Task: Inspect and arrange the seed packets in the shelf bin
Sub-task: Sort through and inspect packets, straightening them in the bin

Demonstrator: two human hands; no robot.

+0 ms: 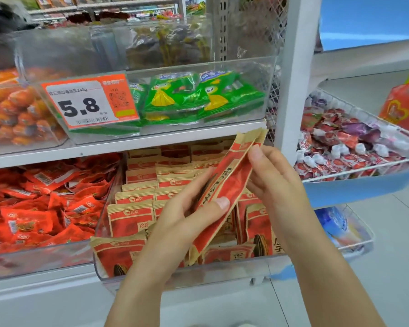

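A red and tan seed packet (232,182) is held tilted and edge-on above the clear shelf bin (198,271). My left hand (187,215) grips its lower half, thumb across the front. My right hand (269,171) pinches its upper edge from the right. Several more seed packets (130,220) of the same kind stand in rows inside the bin, some leaning at the front.
A clear bin of small red snack packs (43,208) sits to the left. Above are a bin of green packets (198,97) with a 5.8 price tag (90,102) and orange sausages (14,109). Wire baskets of wrapped sweets (350,142) stand to the right of the white upright post (295,79).
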